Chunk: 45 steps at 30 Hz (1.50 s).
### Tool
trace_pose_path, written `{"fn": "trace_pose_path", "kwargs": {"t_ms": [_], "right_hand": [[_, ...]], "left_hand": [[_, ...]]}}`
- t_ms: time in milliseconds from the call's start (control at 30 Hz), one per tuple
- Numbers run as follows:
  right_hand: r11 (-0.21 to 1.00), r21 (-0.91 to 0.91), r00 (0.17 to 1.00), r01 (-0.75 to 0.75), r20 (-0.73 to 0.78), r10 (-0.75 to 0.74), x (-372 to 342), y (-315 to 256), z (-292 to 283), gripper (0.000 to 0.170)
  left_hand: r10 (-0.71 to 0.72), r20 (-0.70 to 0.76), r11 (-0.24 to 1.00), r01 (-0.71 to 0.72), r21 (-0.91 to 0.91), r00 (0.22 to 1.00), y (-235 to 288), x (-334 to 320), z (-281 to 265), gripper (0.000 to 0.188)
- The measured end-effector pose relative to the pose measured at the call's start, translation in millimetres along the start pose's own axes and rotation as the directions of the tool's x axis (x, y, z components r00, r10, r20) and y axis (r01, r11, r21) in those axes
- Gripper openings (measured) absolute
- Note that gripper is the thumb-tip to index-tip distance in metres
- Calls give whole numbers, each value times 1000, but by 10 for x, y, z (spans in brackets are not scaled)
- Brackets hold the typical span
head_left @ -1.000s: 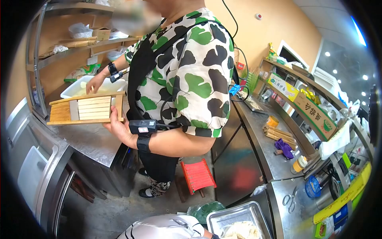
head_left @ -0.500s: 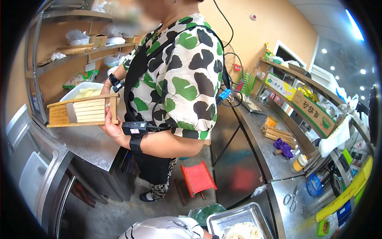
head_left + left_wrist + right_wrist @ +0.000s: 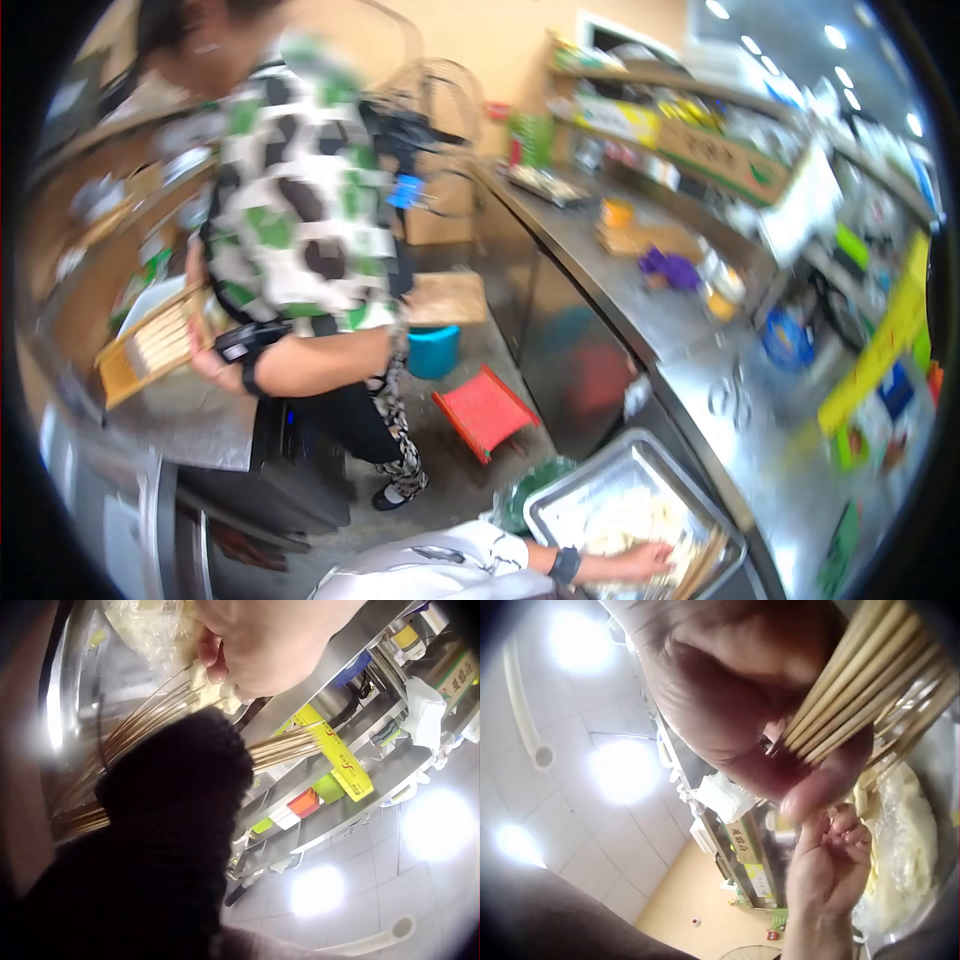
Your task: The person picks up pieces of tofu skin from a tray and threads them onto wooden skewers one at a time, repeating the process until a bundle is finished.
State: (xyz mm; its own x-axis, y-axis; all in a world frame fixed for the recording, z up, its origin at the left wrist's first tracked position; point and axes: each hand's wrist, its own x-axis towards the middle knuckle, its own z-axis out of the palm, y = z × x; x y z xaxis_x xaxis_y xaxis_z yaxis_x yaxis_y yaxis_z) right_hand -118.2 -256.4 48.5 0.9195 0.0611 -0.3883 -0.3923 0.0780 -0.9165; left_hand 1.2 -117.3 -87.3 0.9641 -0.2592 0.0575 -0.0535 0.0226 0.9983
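My left hand (image 3: 640,562) is over the metal tray (image 3: 692,482), its wrist in a dark band. In the left wrist view its fingertips (image 3: 216,669) pinch a small pale-yellow food piece (image 3: 204,685) right by the ends of thin wooden skewers (image 3: 154,706). My right hand (image 3: 727,697) grips a bundle of wooden skewers (image 3: 859,682), thumb curled against them; the left hand lies just beyond. Pale food under clear plastic (image 3: 892,847) lies beside both hands. More pale food (image 3: 640,512) spreads in the tray. The right hand is outside the head view.
Another person in a leaf-print shirt (image 3: 290,190) holds a slatted wooden frame (image 3: 163,340) at the left. A red stool (image 3: 487,412) and blue bucket (image 3: 433,352) stand on the floor. Scissors (image 3: 730,397) and a purple cloth (image 3: 670,268) lie on the steel counter (image 3: 690,375).
The head view has swung right and blurred, so the other person sits farther left. My left hand and the skewers have come into view at the tray.
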Motion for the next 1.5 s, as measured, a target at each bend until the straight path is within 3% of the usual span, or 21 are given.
{"fn": "trace_pose_path", "kwargs": {"t_ms": [33, 67, 100, 133, 200, 267, 300, 433, 500, 533, 600, 700, 833, 900, 1033, 1133, 1233, 1300, 1333, 1400, 1500], "right_hand": [[999, 37, 1000, 9, 26, -10, 83, 60, -109, 37], [994, 83, 989, 69, 127, -80, 193, 153, -128, 38], [983, 138, 966, 122, 210, -150, 195, 267, -152, 40], [989, 145, 982, 41, 176, -67, 144, 179, -117, 32], [984, 177, 984, -22, 181, -10, 17, 48, -79, 21], [979, 194, 978, -56, 208, 15, 29, 184, -215, 17], [980, 187, 974, -74, 224, 31, 11, 135, -208, 19], [988, 153, 980, 11, 194, -41, -99, 127, -228, 23], [986, 163, 982, 23, 183, -54, -129, 149, -265, 24], [982, 181, 989, 45, 128, -69, -155, 150, -277, 22], [987, 107, 985, 120, 112, -132, -147, 203, -331, 20], [993, 91, 994, 74, 79, -81, -140, 290, -327, 19], [990, 136, 998, -36, 59, 28, -230, 257, -331, 23], [990, 143, 998, -19, 64, 10, -252, 288, -349, 25], [983, 181, 997, -16, 80, 1, -234, 399, -343, 30], [988, 152, 999, -34, 45, 28, -253, 359, -301, 27], [979, 199, 998, -38, 56, 28, -228, 332, -296, 22], [974, 223, 998, -39, 50, 28, -194, 331, -277, 21], [968, 249, 998, -42, 45, 32, -180, 331, -262, 20], [966, 254, 998, -51, 33, 44, -154, 320, -232, 21], [966, 254, 999, -54, 14, 52, -120, 248, -174, 22]], "left_hand": [[-74, 54, 997, 75, -29, 996, 77, -19, -11, 27], [33, -21, 999, -33, -36, 999, -175, 34, 94, 26], [-107, 57, 993, 110, -38, 993, 230, -85, -36, 26], [-44, 76, 992, 53, -111, 996, 146, -88, -37, 19], [-197, 197, 958, 231, -168, 960, 389, -148, -161, 16], [-86, 92, 995, 90, -47, 992, 239, -212, -194, 21], [-85, 112, 996, 83, 25, 990, 413, -244, -287, 32], [-146, 107, 987, 153, -59, 984, 633, -407, -563, 29], [-124, 124, 967, 91, 239, 985, 637, -477, -703, 25], [-137, 130, 965, 103, 243, 982, 679, -513, -748, 25], [-84, 169, 834, -23, 551, 982, 811, -555, -816, 22], [-71, 167, 680, -75, 730, 983, 848, -602, -839, 25], [-16, 192, 562, -150, 813, 981, 900, -637, -653, 29], [114, 240, 503, -264, 823, 964, 844, -643, -603, 31], [115, 273, 427, -296, 855, 955, 691, -628, -639, 33], [176, 317, 429, -362, 827, 932, 697, -637, -669, 31], [-21, 260, 504, -214, 837, 965, 798, -652, -703, 27], [-114, 188, 745, -41, 665, 976, 813, -636, -756, 26], [-109, 186, 746, -44, 665, 976, 790, -616, -768, 26], [46, 168, 978, -79, 193, 985, 780, -554, -792, 28], [91, 171, 992, -105, 72, 981, 1001, -483, -793, 30]]}}
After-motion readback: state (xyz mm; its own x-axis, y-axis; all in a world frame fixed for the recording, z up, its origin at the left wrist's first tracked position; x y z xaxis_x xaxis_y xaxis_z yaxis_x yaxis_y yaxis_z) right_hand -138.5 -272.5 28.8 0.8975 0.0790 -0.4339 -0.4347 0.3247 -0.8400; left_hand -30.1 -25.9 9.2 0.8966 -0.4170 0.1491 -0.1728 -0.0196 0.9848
